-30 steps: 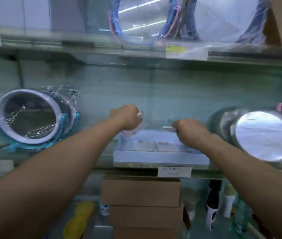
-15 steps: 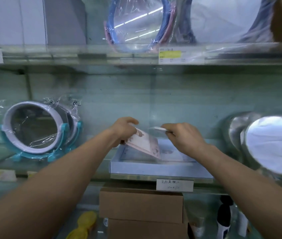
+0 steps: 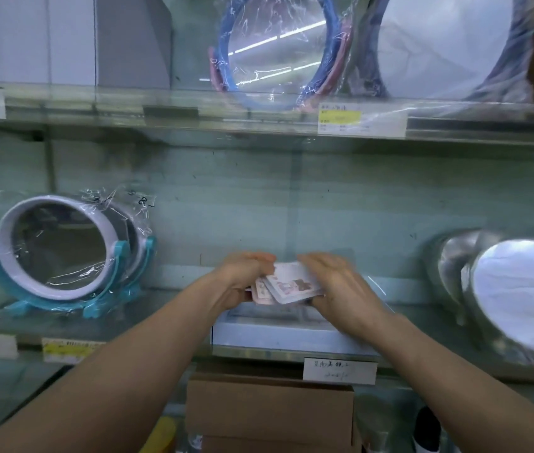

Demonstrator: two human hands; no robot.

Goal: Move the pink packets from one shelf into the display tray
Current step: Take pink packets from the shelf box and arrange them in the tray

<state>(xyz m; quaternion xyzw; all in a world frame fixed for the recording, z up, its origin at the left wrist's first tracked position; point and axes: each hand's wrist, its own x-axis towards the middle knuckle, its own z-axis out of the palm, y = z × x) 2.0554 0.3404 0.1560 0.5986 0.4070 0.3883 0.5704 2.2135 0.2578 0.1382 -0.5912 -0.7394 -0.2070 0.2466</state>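
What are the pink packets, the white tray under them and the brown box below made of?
The pink packets look like thin printed plastic or coated paper: flat, slightly shiny, but blurred. The display tray seems white matte card, maybe plastic: straight plain walls. The brown box looks like plain cardboard: dull brown, folded edges.

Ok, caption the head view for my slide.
Left hand and right hand hold pink packets over the white display tray.

The light is dim and greenish, strip-light reflections (image 3: 291,33) glint in the wrapped blue-rimmed mirror (image 3: 259,70) (middle of the upper shelf (image 3: 95,107)), and the left hand (image 3: 242,277), right hand (image 3: 341,289) and right-edge silver mirror (image 3: 520,295) are motion-blurred.
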